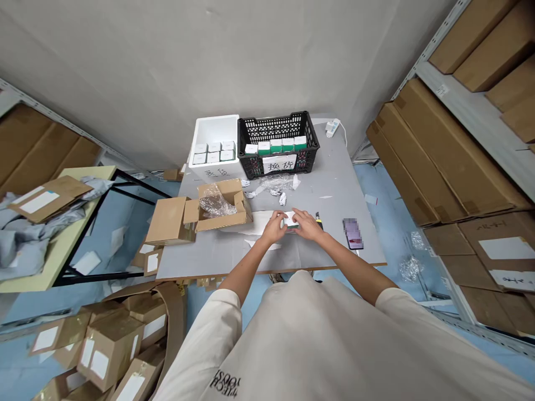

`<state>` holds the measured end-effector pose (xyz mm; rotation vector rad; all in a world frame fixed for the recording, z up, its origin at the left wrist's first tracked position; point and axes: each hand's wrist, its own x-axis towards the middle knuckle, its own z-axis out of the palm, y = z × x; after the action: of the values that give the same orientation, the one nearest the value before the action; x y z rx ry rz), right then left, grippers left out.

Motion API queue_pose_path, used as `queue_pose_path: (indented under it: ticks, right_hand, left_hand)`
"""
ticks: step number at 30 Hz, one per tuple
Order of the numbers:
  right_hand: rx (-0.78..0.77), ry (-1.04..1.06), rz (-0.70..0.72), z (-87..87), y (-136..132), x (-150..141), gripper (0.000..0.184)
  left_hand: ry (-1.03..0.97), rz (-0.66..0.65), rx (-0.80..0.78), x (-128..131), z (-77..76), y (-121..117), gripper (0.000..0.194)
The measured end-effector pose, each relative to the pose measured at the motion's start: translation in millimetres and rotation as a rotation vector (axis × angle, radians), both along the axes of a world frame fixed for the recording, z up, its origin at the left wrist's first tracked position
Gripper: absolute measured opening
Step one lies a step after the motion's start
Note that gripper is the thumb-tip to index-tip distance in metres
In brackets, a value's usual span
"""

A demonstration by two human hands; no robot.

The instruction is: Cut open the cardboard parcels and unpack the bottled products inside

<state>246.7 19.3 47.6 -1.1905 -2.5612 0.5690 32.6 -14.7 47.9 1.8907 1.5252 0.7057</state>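
Observation:
A small white and green box [290,220] rests near the front of the grey table, between my two hands. My left hand [274,227] has its fingers closed against the box's left side. From the right, my right hand [307,225] grips the same box, with fingertips on its top. The fingers hide much of its sides. Just right of my right hand lies a yellow and black utility knife [319,219]. An open cardboard box [223,220] with clear plastic wrap [216,203] inside stands to the left, and a white sheet [259,221] lies between it and my hands.
Behind are a white foam box [195,135] and a black crate [311,147], both holding several small boxes. A phone [353,233] lies at the right, a power strip [332,128] at the back. Another carton [166,220] stands left; crumpled paper [283,199] lies mid-table. Shelves of cartons flank the table.

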Motion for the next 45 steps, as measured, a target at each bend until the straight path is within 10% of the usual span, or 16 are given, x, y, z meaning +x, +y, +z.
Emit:
queue_pose_path:
  ticks: [16, 30, 37, 45]
  right_hand:
    - [0.083, 0.011, 0.049, 5.0, 15, 24, 0.030]
    - [0.137, 0.105, -0.051, 50.1, 48, 58, 0.029]
    - [0.250, 0.115, -0.006, 98.1, 83, -5, 0.030]
    - [0.355, 0.152, 0.068, 158.3, 127, -150, 0.032]
  left_hand:
    - [0.182, -0.053, 0.035, 38, 13.5, -5, 0.043]
    - [0.046, 0.022, 0.201, 72, 44.0, 26, 0.041]
    - [-0.042, 0.151, 0.393, 20, 75.4, 48, 0.036]
    - [-0.125, 0.204, 0.518, -122, 128.5, 65, 0.039]
